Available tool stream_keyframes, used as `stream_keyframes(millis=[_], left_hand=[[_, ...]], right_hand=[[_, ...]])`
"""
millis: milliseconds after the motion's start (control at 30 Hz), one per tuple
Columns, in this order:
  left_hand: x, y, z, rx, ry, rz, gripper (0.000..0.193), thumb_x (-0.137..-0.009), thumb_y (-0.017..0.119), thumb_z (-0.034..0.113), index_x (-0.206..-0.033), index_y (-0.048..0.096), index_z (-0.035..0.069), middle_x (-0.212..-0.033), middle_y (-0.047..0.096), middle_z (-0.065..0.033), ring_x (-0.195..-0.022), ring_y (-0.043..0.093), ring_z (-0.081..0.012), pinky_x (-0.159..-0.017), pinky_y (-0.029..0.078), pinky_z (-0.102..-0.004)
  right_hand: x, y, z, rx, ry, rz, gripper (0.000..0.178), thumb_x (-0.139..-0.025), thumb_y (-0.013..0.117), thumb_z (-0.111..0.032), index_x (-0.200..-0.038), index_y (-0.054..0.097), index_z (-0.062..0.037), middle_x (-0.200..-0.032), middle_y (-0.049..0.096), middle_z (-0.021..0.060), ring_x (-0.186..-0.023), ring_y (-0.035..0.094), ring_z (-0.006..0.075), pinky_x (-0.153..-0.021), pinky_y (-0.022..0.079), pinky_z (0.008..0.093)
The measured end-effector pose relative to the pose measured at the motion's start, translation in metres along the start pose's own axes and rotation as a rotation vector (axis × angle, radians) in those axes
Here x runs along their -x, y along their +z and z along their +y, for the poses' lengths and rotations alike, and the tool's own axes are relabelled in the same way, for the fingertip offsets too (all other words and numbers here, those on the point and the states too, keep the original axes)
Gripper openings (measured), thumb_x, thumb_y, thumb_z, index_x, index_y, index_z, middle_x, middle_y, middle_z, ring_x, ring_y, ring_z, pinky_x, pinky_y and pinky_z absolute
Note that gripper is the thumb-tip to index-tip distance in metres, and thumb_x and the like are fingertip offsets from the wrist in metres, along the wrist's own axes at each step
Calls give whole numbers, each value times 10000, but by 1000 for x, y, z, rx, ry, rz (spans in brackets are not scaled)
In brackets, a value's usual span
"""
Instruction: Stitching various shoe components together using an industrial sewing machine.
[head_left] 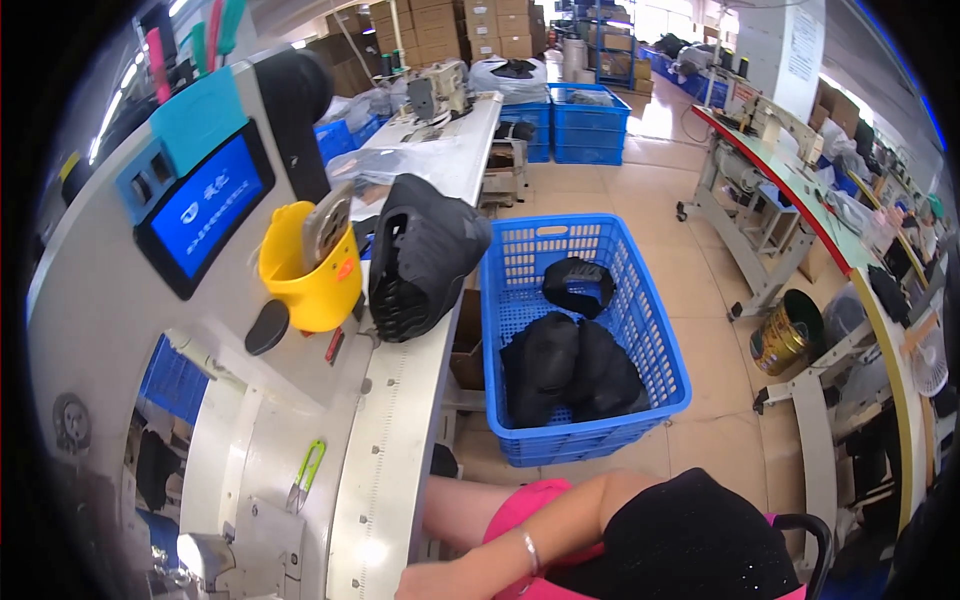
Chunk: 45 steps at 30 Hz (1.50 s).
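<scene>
My right forearm, with a silver bracelet, crosses the lower edge toward the white sewing machine table (385, 480). My right hand (430, 582) is at the table's near edge, its fingers cut off by the frame. My left hand is out of view. On the machine bed lie snips with green handles (312, 465). Farther along the table sits a bundle of black, rounded fabric pieces (430, 250), beside a yellow cup-shaped holder (310, 270). Right of the table stands a blue plastic basket (640, 330) holding several black fabric pieces (570, 365).
A lit blue screen (207, 215) is mounted on the machine at left, below a teal tool pouch (200, 115). Blue crates (590, 130) stand behind the basket. At right are another sewing table (770, 165) with a red edge and a metal bucket (785, 335).
</scene>
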<state>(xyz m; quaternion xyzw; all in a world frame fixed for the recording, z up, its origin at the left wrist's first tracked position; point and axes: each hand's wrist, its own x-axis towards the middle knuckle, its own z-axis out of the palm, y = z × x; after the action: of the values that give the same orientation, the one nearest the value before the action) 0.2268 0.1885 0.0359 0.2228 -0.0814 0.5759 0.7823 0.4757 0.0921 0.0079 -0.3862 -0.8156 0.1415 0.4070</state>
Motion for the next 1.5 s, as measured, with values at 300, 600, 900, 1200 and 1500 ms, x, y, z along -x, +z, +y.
stream_keyframes(millis=[300, 600, 900, 1200, 1500], left_hand=[[7, -12, -7, -540, 499, 479, 407, -944, 602, 312, -1206, 617, 1, -1126, 665, -171, -1023, 632, -314, -982, 467, -451], [21, -3, -53, -477, -6, 269, 636, -915, 554, 456, -1328, 481, -23, -1190, 604, -175, -1031, 619, -294, -921, 499, -427], [31, 36, -112, -341, -203, 470, 753, -781, 643, 363, -1391, 397, -5, -1260, 541, -162, -1093, 586, -297, -925, 523, -508], [39, 39, -106, -290, -127, 474, 807, -673, 687, 243, -1393, 384, 42, -1167, 533, -138, -1033, 563, -285, -877, 531, -479], [35, 28, -111, -452, -137, 462, 749, -734, 681, 386, -1361, 412, 78, -1079, 539, -103, -926, 544, -217, -799, 483, -394]], right_hand=[[45, -37, -5, -71, 430, -63, 197, -845, 640, -237, -769, 594, -61, -658, 619, 134, -650, 622, 359, -608, 469, 465], [29, -6, 10, -563, 456, 219, 151, -909, 604, -105, -1043, 670, -79, -706, 641, 100, -579, 610, 220, -572, 486, 331], [39, -6, -2, -950, 638, 128, 208, -976, 558, -85, -1135, 645, 16, -964, 666, 41, -840, 600, 66, -718, 484, 212], [31, -31, -8, -884, 724, 49, 189, -955, 552, -31, -1106, 658, 9, -887, 679, 66, -773, 640, 102, -692, 507, 228], [37, -35, 1, -367, 474, 194, 190, -915, 650, -137, -1071, 680, -32, -865, 688, 123, -708, 668, 194, -644, 518, 301]])
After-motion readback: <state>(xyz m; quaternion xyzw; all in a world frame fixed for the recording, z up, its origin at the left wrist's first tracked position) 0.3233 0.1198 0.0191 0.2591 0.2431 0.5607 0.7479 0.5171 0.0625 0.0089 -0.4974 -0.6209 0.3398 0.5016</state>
